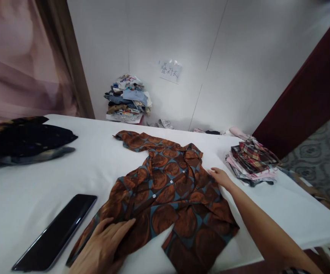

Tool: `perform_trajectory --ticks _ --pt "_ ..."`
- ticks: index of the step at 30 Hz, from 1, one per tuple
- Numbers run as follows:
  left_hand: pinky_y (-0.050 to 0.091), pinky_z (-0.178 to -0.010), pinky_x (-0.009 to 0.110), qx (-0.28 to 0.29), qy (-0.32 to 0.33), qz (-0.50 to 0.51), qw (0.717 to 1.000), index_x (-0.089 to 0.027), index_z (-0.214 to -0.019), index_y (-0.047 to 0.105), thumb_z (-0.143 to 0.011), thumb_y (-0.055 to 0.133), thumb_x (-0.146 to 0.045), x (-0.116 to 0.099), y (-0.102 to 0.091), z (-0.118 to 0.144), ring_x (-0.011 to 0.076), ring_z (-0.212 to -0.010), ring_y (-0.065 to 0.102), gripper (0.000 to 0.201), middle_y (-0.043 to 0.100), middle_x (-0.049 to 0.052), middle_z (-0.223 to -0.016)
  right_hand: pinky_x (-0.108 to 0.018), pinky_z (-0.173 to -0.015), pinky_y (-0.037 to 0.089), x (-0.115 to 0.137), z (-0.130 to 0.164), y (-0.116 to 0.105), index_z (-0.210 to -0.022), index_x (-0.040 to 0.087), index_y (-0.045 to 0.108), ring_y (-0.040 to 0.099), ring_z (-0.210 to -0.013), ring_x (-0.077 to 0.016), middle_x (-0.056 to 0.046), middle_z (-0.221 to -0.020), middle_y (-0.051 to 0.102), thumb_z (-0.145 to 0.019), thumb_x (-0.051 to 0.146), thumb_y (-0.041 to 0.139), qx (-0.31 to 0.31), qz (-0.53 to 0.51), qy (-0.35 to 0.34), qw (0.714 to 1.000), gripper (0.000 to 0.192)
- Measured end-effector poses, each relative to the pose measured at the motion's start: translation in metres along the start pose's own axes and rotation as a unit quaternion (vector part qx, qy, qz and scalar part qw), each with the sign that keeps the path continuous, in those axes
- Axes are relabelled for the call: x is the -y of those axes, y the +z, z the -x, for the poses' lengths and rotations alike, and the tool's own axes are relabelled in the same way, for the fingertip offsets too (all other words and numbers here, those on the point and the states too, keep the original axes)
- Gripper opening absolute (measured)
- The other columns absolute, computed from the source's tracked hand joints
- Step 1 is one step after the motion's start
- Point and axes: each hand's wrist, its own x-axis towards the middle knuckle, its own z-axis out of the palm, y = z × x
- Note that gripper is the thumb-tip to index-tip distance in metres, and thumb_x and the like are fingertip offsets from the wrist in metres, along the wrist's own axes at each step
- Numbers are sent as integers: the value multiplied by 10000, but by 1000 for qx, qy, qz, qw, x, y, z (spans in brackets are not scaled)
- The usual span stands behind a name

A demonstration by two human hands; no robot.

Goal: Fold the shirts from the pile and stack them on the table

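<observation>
A brown and teal patterned button shirt (167, 186) lies spread face up on the white table (96, 160), collar toward the far side. My left hand (104, 243) rests flat on the shirt's lower left part, fingers spread. Over at the shirt's right edge, near the sleeve, my right hand (220, 177) touches the fabric with its fingers extended.
A black phone (58, 230) lies left of the shirt near the front edge. Dark garments (22, 139) sit at the table's left. A stack of folded plaid shirts (252, 161) stands at the right. A pile of clothes (127, 99) is against the far wall.
</observation>
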Motion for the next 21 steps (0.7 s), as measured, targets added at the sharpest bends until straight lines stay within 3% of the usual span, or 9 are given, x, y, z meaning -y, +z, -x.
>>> perform_trajectory --ticks 3,6,8,10,12,15,17,19,21 --pt "552 -933 404 -5 13 13 1000 -396 -1455 365 -707 525 -116 -4 1 -8 228 -851 718 815 754 -42 -985 -418 -895 517 -13 43 -6 -1017 173 727 693 -931 -306 -110 -934 751 -720 496 695 34 12 -2 999 440" --pt "531 -943 384 -34 8 31 999 -361 -1308 534 -738 462 -74 -6 -4 -15 208 -836 711 642 754 -31 -949 -431 -921 535 -14 82 -10 -961 228 746 698 -983 -316 -80 -1024 763 -663 464 754 132 -84 -6 988 380" --pt "520 -960 417 -52 -7 26 998 -335 -1191 619 -729 457 -92 -6 -12 -19 228 -858 704 547 752 -16 -945 -428 -915 553 -13 99 -17 -916 250 750 713 -968 -314 -79 -1019 768 -664 437 769 167 -197 36 965 314" --pt "531 -928 435 -42 -32 20 998 -325 -1067 673 -729 462 -127 -9 -23 -24 250 -882 690 444 742 -1 -929 -412 -912 567 -15 106 -29 -937 268 740 724 -957 -298 -69 -1023 769 -695 441 753 130 -319 75 936 298" --pt "557 -813 425 -19 -56 29 998 -319 -883 679 -774 457 -180 -17 -35 -29 255 -833 675 284 712 12 -842 -408 -918 577 -22 105 -44 -961 290 717 725 -975 -285 -46 -1036 767 -719 457 722 34 -401 81 912 294" --pt "551 -671 407 21 -76 59 995 -303 -679 573 -837 439 -240 -35 -49 -34 244 -724 641 217 649 14 -733 -466 -898 598 -36 98 -60 -913 293 694 722 -985 -321 -56 -990 771 -701 439 708 -32 -418 111 901 258" --pt "562 -734 395 42 -72 75 994 -293 -685 549 -766 460 -164 -45 -53 -35 237 -782 648 177 665 10 -796 -491 -900 599 -41 95 -63 -889 305 685 713 -1002 -351 -70 -989 770 -694 419 710 -25 -418 146 896 227" --pt "538 -927 399 69 -72 81 992 -287 -726 562 -664 458 -79 -50 -54 -33 219 -845 659 241 682 -3 -853 -468 -898 602 -39 96 -62 -873 336 678 700 -1030 -358 -67 -1025 765 -710 424 696 -37 -427 165 888 186" --pt "487 -1038 436 103 -82 82 988 -287 -706 558 -652 468 -78 -50 -50 -30 214 -784 666 234 673 -16 -782 -429 -885 606 -34 97 -59 -878 357 679 690 -1057 -350 -57 -1066 759 -724 445 678 -41 -428 166 887 177"
